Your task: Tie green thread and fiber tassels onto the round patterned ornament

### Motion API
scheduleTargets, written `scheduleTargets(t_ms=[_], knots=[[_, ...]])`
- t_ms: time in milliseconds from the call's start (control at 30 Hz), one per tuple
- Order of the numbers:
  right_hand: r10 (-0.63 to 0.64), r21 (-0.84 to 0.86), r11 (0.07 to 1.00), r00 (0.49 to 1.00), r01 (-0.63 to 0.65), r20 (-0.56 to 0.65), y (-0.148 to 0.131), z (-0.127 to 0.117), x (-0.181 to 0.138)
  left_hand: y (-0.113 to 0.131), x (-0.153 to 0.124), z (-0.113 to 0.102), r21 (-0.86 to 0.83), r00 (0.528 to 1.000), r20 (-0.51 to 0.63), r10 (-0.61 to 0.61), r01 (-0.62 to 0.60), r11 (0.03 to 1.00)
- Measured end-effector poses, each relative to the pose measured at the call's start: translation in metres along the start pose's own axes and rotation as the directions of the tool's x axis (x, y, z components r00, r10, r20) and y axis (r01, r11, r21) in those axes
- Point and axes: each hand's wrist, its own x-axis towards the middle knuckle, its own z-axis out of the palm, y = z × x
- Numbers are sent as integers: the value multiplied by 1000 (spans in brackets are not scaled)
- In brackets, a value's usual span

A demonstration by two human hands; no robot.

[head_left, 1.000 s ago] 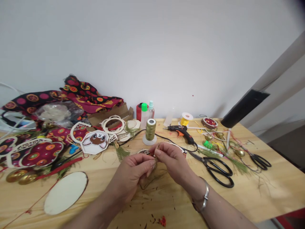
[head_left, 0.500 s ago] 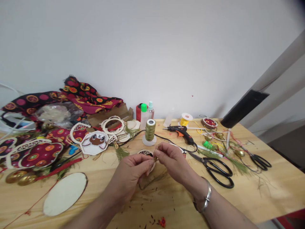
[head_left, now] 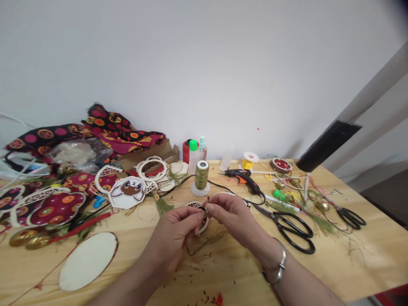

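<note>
Both hands meet above the middle of the table with fingertips nearly touching. My left hand (head_left: pixel 178 227) is closed in a pinch on olive-green thread (head_left: pixel 204 244), whose loose strands trail below the fingers. My right hand (head_left: pixel 229 212) pinches the same thread, though the exact spot is hidden by the fingers. Just behind the fingertips lies a round openwork wooden piece (head_left: pixel 194 205), partly covered by my left hand. A spool of olive-green thread (head_left: pixel 202 176) stands upright beyond the hands.
Black-handled scissors (head_left: pixel 295 229) and a hot glue gun (head_left: pixel 244 178) lie to the right. An oval white board (head_left: pixel 89 261) is at front left, below patterned fabric pieces (head_left: pixel 57 208) and a sheep-face plaque (head_left: pixel 127 191). Bottles (head_left: pixel 193 157) stand near the wall.
The fingertips have shifted slightly, and more of the round wooden piece shows behind them. The whole view has moved a little; both hands keep their pinch.
</note>
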Motion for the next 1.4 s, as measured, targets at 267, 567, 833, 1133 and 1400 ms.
scheduleTargets(t_ms=[267,567,833,1133,1400], knots=[[45,174,984,998,-36,-50,4,8,2,-4,0,-3,-43,1000,-14,24,-24,999],[87,189,981,975,-48,-204,8,12,2,-3,-2,-2,57,999,-37,38,-36,998],[-11,-34,999,975,3,-224,5,6,3,7,-4,0,27,1000,-19,-16,16,999],[-110,-194,980,935,46,-338,6,-1,4,12,-1,-4,237,993,-60,100,-83,968],[9,-89,995,942,-41,-335,0,-2,4,8,-7,0,418,958,84,276,-285,863]])
